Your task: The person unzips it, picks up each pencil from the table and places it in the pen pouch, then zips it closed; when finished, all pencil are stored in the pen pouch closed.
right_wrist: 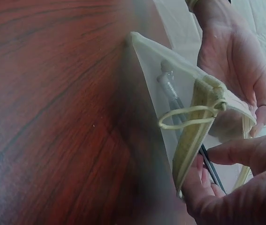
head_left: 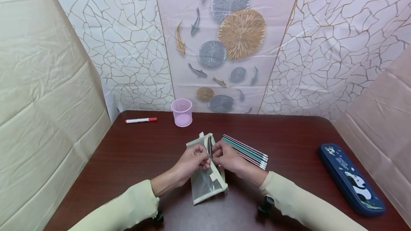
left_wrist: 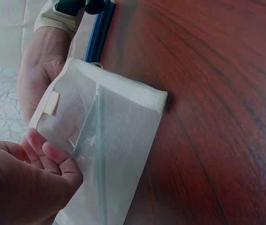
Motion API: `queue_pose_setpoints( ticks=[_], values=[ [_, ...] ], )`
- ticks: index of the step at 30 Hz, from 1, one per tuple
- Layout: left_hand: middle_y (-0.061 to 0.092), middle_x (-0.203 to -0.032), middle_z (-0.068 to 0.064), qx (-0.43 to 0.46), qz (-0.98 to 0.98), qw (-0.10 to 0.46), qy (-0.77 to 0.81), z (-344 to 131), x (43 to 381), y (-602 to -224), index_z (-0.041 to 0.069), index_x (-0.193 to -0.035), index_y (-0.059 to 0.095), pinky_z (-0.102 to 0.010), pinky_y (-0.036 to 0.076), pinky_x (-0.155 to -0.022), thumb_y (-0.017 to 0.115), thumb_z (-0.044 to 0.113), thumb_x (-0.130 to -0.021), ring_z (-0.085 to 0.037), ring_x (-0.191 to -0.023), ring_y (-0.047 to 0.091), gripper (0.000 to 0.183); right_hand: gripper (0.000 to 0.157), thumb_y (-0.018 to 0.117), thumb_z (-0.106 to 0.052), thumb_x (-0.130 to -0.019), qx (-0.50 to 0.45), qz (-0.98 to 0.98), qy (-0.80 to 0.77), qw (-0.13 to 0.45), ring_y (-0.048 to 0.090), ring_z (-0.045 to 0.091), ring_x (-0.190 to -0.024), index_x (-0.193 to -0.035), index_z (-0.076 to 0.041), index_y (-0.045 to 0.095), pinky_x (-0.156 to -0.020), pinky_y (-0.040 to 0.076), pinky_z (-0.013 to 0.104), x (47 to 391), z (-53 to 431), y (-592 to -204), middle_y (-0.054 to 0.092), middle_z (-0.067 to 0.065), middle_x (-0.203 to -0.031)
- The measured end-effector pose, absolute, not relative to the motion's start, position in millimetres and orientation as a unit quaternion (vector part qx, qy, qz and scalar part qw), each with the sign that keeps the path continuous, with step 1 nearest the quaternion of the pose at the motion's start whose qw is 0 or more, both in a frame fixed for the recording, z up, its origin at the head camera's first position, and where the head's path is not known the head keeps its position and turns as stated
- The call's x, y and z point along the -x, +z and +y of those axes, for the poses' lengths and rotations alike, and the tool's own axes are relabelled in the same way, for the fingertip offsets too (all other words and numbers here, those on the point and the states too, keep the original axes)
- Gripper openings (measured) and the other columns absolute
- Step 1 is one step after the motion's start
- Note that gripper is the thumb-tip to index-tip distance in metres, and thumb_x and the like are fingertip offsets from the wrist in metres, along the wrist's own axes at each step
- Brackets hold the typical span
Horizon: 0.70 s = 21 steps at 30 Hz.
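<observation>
A mesh zip pouch (head_left: 205, 183) with cream edging lies on the table, its zip open along the right side. My left hand (head_left: 192, 159) pinches one edge of the opening between thumb and fingers. At the other side of the opening, my right hand (head_left: 227, 157) reaches in and pinches a dark pencil (right_wrist: 211, 169) between thumb and fingers. Through the mesh, a teal pencil (left_wrist: 98, 140) shows inside the pouch. A cord loop (right_wrist: 184, 117) hangs at the zip's end. Beside my right hand, a row of several pencils (head_left: 247, 149) lies on the table, partly hidden by that hand.
Toward the back stands a pink translucent cup (head_left: 182, 113), with a red-capped white marker (head_left: 140, 120) lying to its left. A dark blue pencil case (head_left: 351, 179) with a panda picture lies at the right edge of the brown table (head_left: 128, 159).
</observation>
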<state>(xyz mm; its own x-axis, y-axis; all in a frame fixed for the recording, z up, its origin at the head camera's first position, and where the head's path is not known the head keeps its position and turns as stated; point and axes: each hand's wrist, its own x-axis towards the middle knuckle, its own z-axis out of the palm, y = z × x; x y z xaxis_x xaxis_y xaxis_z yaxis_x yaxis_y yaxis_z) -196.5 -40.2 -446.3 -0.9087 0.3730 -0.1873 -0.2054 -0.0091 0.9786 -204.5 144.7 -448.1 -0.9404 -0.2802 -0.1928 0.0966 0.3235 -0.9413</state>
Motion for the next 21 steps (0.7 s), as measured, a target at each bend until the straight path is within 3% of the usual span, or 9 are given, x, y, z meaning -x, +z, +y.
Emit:
queue_pose_setpoints(
  ticks=[6,9,15,21],
  values=[
    [0.065,-0.079,0.0,-0.074,0.674,0.22,0.702,-39.4,196.9,-447.0,0.006,-0.102,0.054,-0.024,0.056,-0.073,0.055,0.005,-0.1,-0.008,-0.072,0.064,0.003,0.032,0.062,0.005,-0.091,0.079,0.816,-0.549,0.164,0.062,0.016,-0.074,-0.122,0.005,0.055,-0.058,0.052,0.03,207.2,144.3,-451.3,0.068,0.016,-0.097],
    [0.066,-0.08,0.0,-0.078,0.674,0.219,0.701,-39.4,196.9,-446.3,0.004,-0.104,0.054,-0.024,0.056,-0.074,0.055,0.006,-0.1,-0.008,-0.072,0.065,0.005,0.031,0.063,0.004,-0.091,0.085,0.82,-0.544,0.157,0.063,0.015,-0.075,-0.121,0.004,0.056,-0.057,0.054,0.031,207.5,144.5,-450.4,0.069,0.016,-0.097],
    [0.066,-0.08,-0.001,-0.071,0.672,0.211,0.706,-42.7,199.4,-447.0,0.006,-0.101,0.053,-0.025,0.057,-0.074,0.056,0.007,-0.101,-0.009,-0.072,0.065,0.003,0.034,0.066,0.003,-0.092,0.094,0.805,-0.568,0.143,0.066,0.018,-0.081,-0.124,0.007,0.055,-0.066,0.065,0.041,207.2,152.4,-441.5,0.067,0.018,-0.1],
    [0.065,-0.079,0.0,-0.061,0.662,0.198,0.72,-46.4,199.4,-449.2,0.005,-0.1,0.053,-0.025,0.056,-0.074,0.056,0.007,-0.1,-0.009,-0.071,0.064,0.003,0.035,0.07,0.001,-0.093,0.12,0.799,-0.581,0.101,0.071,0.03,-0.082,-0.124,0.01,0.056,-0.068,0.065,0.052,211.5,173.4,-434.8,0.068,0.022,-0.103]
  ],
)
